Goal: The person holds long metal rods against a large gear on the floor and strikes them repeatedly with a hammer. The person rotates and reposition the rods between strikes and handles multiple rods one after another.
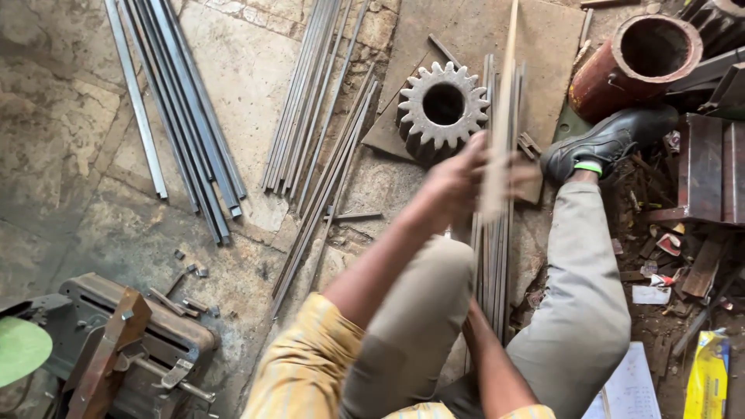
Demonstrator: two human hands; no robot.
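Left hand [458, 180] blurred, raised, clasping one long pale rod [500, 132] over a bundle of metal strips [490, 256] on the floor between the legs; right hand hidden behind the knee, grip impossible to tell; one toothed gear [442, 105] beyond; one rust-red pipe [636, 62], nothing visible inside.

We see a yellow packet [708, 376] at the lower right corner, and beside it a white printed paper sheet [630, 386].

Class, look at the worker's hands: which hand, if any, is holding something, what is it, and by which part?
The left hand grips a long thin strip, blurred, near its lower end. The right hand is hidden behind the leg, so its hold cannot be told.
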